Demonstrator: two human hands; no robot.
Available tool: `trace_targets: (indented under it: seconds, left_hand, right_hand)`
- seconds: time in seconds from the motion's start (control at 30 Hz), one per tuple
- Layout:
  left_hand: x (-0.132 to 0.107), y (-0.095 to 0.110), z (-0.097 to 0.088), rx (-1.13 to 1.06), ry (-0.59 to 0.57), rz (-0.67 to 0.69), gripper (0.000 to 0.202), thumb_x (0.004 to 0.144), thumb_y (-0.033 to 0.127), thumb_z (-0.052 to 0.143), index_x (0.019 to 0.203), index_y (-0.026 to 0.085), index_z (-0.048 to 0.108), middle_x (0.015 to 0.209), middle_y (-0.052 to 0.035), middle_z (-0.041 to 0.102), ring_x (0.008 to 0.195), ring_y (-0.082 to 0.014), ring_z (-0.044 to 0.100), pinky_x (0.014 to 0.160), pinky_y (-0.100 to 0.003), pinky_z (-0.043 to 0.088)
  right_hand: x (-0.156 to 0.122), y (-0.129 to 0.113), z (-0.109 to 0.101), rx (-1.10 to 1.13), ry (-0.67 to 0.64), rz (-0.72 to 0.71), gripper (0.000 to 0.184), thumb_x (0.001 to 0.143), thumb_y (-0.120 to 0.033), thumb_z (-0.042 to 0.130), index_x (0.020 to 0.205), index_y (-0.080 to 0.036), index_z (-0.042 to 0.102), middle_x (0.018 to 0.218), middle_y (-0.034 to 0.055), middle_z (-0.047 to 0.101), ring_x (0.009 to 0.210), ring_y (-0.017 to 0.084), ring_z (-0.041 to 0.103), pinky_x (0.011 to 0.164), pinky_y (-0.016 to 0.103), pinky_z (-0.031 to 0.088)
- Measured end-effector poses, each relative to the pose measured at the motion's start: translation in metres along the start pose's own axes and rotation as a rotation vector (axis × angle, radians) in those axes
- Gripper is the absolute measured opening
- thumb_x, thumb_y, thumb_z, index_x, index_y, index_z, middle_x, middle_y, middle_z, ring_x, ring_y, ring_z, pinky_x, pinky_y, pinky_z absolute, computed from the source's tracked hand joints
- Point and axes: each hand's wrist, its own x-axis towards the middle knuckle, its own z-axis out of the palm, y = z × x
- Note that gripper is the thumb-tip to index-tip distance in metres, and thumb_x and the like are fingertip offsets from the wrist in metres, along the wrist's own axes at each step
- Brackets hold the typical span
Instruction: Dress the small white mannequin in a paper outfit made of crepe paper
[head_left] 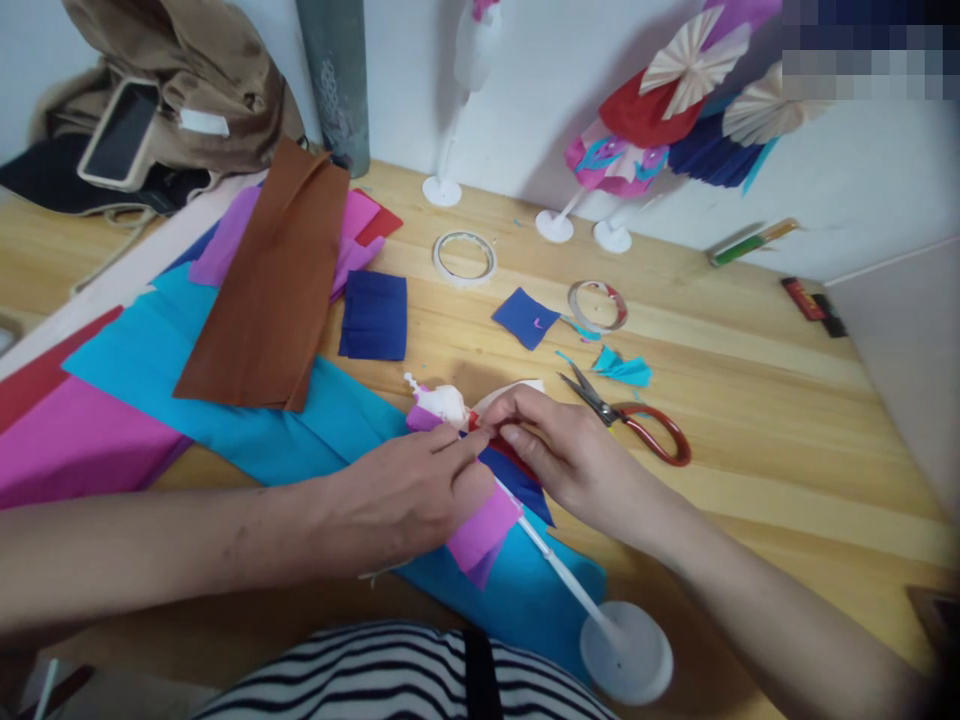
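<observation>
A small white figure point(445, 402) on a white rod lies tilted between my hands, its round white base point(627, 655) toward me. Pink point(484, 535) and dark blue crepe paper point(516, 485) pieces surround the rod. My left hand point(420, 485) is closed around the figure's middle, its fingers pinched just below the white top. My right hand point(559, 445) meets it there, thumb and forefinger pinched at a bit of red paper point(510, 448); the exact grip is partly hidden. Red-handled scissors point(652, 430) lie open just beyond my right hand.
Brown point(255, 300) and turquoise paper sheets point(172, 340) spread across the left. Blue squares point(375, 315), tape rolls point(465, 258) and turquoise scraps point(622, 367) lie ahead. Decorated stands point(619, 165) line the wall, near a green-orange cutter point(754, 243). A phone point(120, 130) rests on a brown bag point(225, 80).
</observation>
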Motion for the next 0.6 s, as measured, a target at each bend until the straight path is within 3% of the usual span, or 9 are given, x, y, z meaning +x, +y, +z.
trace_targets:
  seconds: [0.17,0.3,0.4,0.5,0.6]
  left_hand:
    - [0.01,0.001,0.005,-0.016,-0.052,-0.048,0.032,0.095,0.002,0.04,0.089,0.01,0.07,0.091,-0.014,0.074,0.096,-0.026,0.071,0.092,-0.037,0.059]
    - [0.011,-0.002,0.001,-0.094,-0.118,-0.079,0.03,0.093,0.002,0.039,0.09,0.012,0.068,0.094,-0.0136,0.074,0.089,-0.0233,0.069,0.089,-0.035,0.059]
    - [0.01,-0.002,-0.002,-0.145,-0.16,-0.091,0.025,0.089,0.001,0.043,0.091,0.011,0.066,0.097,-0.015,0.073,0.091,-0.0247,0.068,0.088,-0.036,0.058]
    - [0.009,-0.001,-0.003,-0.164,-0.182,-0.103,0.025,0.085,-0.002,0.043,0.092,0.01,0.064,0.098,-0.0146,0.073,0.095,-0.0261,0.067,0.09,-0.038,0.056]
    - [0.009,-0.001,0.001,-0.226,-0.184,-0.129,0.028,0.079,-0.004,0.044,0.093,0.01,0.062,0.101,-0.0143,0.072,0.096,-0.0261,0.067,0.091,-0.038,0.055]
  right_hand:
    - [-0.002,0.0,0.0,0.013,-0.004,0.028,0.019,0.101,-0.019,0.045,0.098,-0.022,0.063,0.093,0.0056,0.075,0.084,0.02,0.071,0.073,0.034,0.055]
    - [0.002,0.011,-0.006,0.035,0.06,0.019,0.019,0.099,-0.02,0.047,0.101,-0.022,0.066,0.094,0.0063,0.076,0.084,0.021,0.072,0.075,0.036,0.057]
    - [0.013,0.032,-0.01,-0.14,0.159,-0.03,0.018,0.095,-0.019,0.053,0.102,-0.023,0.069,0.098,0.0092,0.074,0.091,0.026,0.071,0.082,0.041,0.058]
    - [0.023,0.053,-0.011,-0.359,0.161,-0.089,0.025,0.087,-0.016,0.059,0.109,-0.021,0.069,0.109,0.0148,0.07,0.104,0.034,0.065,0.089,0.049,0.056]
    - [0.027,0.06,-0.012,-0.49,0.113,-0.097,0.013,0.086,-0.016,0.059,0.092,-0.022,0.068,0.097,0.014,0.066,0.093,0.033,0.062,0.082,0.048,0.055]
